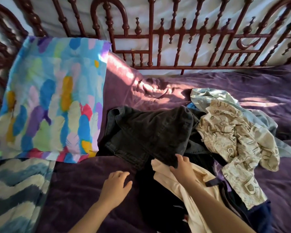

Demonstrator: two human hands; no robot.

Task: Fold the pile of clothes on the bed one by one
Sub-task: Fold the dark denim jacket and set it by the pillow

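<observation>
Head view, right hand (181, 166) gripping dark jeans (149, 130), near edge

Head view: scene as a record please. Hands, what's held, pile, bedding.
left hand: open, flat over the purple sheet
right hand: grips the near edge of the dark denim garment
pile: dark denim garment, cream garment, beige patterned garment, light blue garment, all unfolded
bedding: colourful pillow at left, zigzag blanket nearer the camera

Bare left hand (116, 184) palm down, fingers loosely spread, right hand (181, 167) farther forward, pinching the edge of a dark grey denim garment (149, 132), both forearms extended
</observation>
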